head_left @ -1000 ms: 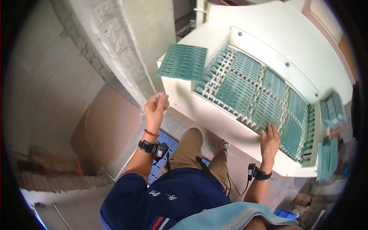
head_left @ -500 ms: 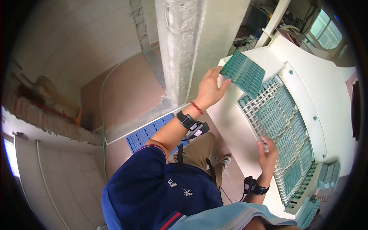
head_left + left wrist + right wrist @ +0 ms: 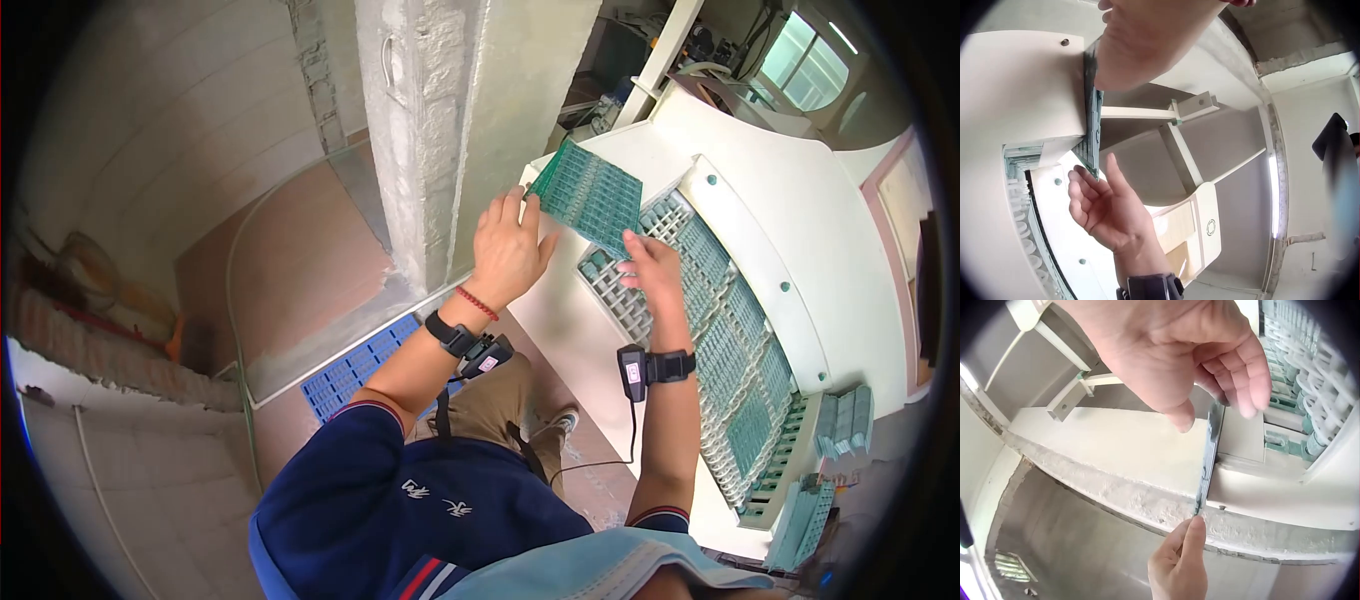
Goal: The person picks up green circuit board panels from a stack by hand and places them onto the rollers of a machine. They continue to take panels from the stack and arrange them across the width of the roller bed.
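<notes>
A green slatted plastic panel overlaps the near corner of a white machine casing in the head view. My left hand is at its left edge; in the right wrist view, that hand's thumb and finger pinch the panel's end. Around the opposite edge, my right hand has thumb and fingers spread apart, as the left wrist view also shows. Both wrist views catch the panel nearly edge-on. Beside it, more green panels lie among white links in the machine's recess.
Folded green panels and another stack stand at the recess's far right end. A concrete pillar rises left of the machine. On the floor lies a blue slatted mat. A cable hangs from my right wrist.
My left hand has come up to the panel's left edge. My right hand has left the recess for the panel's other side. The panel has turned and the head view has swung left.
</notes>
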Demonstrator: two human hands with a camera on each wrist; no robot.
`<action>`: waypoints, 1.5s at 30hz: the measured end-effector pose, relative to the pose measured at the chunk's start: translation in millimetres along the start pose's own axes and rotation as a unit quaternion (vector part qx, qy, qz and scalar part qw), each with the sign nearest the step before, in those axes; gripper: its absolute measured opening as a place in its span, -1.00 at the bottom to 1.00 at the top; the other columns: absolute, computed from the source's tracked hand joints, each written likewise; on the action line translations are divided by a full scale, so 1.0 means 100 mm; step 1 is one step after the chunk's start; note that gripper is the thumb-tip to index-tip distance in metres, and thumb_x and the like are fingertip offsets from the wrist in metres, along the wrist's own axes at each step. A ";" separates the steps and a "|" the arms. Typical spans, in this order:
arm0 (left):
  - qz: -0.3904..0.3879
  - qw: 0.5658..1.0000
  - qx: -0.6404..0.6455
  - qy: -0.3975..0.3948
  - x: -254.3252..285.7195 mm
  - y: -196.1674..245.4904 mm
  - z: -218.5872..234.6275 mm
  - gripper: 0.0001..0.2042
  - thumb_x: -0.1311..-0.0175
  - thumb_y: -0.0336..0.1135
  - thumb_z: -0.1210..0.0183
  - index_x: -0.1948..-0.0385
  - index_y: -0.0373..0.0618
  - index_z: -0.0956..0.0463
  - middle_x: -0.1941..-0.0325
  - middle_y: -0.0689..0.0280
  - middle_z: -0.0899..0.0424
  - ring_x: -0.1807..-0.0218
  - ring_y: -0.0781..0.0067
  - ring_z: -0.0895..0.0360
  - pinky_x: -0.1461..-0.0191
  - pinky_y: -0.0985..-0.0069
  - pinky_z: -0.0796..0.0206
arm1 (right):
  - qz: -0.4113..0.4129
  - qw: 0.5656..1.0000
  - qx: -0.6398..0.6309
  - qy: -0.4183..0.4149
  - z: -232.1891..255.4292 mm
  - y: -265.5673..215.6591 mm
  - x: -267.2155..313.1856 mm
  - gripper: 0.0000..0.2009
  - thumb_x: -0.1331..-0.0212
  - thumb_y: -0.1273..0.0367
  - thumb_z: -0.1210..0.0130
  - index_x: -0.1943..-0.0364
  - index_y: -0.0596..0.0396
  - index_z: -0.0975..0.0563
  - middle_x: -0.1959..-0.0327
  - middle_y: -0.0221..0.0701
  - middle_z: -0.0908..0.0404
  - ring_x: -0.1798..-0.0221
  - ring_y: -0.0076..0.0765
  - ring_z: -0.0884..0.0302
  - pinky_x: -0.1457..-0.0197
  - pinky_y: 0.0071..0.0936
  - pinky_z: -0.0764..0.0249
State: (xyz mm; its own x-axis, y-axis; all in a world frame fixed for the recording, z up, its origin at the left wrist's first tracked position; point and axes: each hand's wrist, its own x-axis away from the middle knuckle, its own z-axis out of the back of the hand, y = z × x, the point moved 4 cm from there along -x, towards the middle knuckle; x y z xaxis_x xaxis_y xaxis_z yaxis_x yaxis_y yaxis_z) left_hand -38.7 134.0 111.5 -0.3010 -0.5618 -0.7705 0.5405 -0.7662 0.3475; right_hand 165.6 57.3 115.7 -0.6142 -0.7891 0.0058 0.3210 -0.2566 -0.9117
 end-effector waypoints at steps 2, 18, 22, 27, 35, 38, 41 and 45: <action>-0.013 1.000 -0.010 0.000 0.02 0.02 0.00 -0.56 0.04 -0.23 -0.20 0.14 -0.33 -0.38 0.03 0.00 -0.36 0.04 0.03 -0.33 0.01 0.29 -0.23 | -0.028 0.998 -0.060 0.000 -0.04 0.10 -0.06 -0.59 -0.05 0.24 -0.14 0.23 0.43 -0.47 0.46 -0.26 -0.53 0.55 -0.49 -0.49 0.62 -0.64 -0.44; -0.073 0.978 0.179 -0.076 0.42 0.41 0.06 -0.62 0.04 -0.31 -0.22 0.16 -0.28 -0.41 0.04 0.05 -0.39 0.02 0.02 -0.35 0.00 0.29 -0.26 | -0.012 0.948 -0.297 0.112 0.52 0.81 0.91 -0.82 -0.08 0.42 -0.10 0.32 0.30 -0.49 0.58 -0.43 -0.49 0.71 -0.60 -0.33 0.65 -0.68 -0.32; -0.047 0.926 0.330 -0.177 0.88 0.54 -0.20 -0.61 -0.10 -0.30 -0.15 0.05 -0.29 -0.35 0.03 0.06 -0.43 0.02 0.15 -0.42 -0.02 0.40 -0.28 | -0.022 0.921 -0.353 0.166 0.77 1.22 1.51 -0.85 -0.09 0.43 -0.09 0.35 0.27 -0.49 0.58 -0.41 -0.51 0.72 -0.60 -0.33 0.67 -0.69 -0.30; 0.273 0.463 0.676 -0.504 1.47 0.86 -0.65 -0.63 -0.34 -0.25 0.17 -0.04 -0.35 -0.24 0.00 0.02 -0.44 0.02 0.18 -0.47 0.03 0.36 -0.38 | -0.036 0.907 -0.364 0.208 0.85 1.59 2.01 -0.85 -0.09 0.42 -0.09 0.38 0.28 -0.49 0.54 -0.36 -0.55 0.72 -0.59 -0.35 0.69 -0.70 -0.29; 0.428 0.345 0.682 -0.482 1.65 0.94 -0.75 -0.67 -0.33 -0.25 0.19 0.12 -0.39 -0.33 0.13 -0.04 -0.51 0.10 0.02 -0.51 0.22 0.32 -0.48 | -0.073 0.910 -0.341 0.224 0.69 1.70 2.10 -0.86 -0.12 0.45 -0.05 0.35 0.30 -0.47 0.58 -0.37 -0.53 0.71 -0.61 -0.35 0.64 -0.72 -0.31; 0.456 0.383 0.657 -0.463 1.64 0.84 -0.76 -0.73 -0.30 -0.27 0.14 0.22 -0.34 -0.39 0.22 -0.01 -0.55 0.15 0.05 -0.54 0.35 0.40 -0.51 | -0.093 0.922 -0.314 0.206 0.65 1.74 2.05 -0.83 -0.12 0.42 -0.07 0.33 0.29 -0.47 0.58 -0.39 -0.53 0.69 -0.64 -0.37 0.62 -0.75 -0.32; 0.482 0.412 0.642 -0.430 1.62 0.74 -0.78 -0.79 -0.26 -0.32 0.06 0.28 -0.31 -0.44 0.30 0.03 -0.58 0.23 0.12 -0.58 0.44 0.47 -0.50 | -0.095 0.935 -0.286 0.185 0.61 1.73 2.00 -0.81 -0.13 0.40 -0.07 0.32 0.30 -0.48 0.59 -0.42 -0.53 0.68 -0.68 -0.39 0.64 -0.75 -0.31; 0.491 0.434 0.629 -0.418 1.56 0.71 -0.83 -0.85 -0.20 -0.38 -0.03 0.33 -0.28 -0.47 0.37 0.12 -0.61 0.35 0.27 -0.61 0.52 0.57 -0.48 | -0.112 0.943 -0.246 0.195 0.63 1.72 2.01 -0.83 -0.13 0.39 -0.06 0.35 0.29 -0.49 0.62 -0.43 -0.52 0.69 -0.68 -0.38 0.65 -0.75 -0.30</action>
State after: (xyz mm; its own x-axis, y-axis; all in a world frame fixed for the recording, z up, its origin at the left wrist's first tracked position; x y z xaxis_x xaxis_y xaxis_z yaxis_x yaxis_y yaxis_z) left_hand 18.4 17.7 -28.7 -0.8749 -0.3243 0.3597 0.0315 0.7030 0.7105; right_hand 143.0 -180.5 -14.1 -0.8755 -0.4569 0.1572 -0.1632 -0.0266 -0.9862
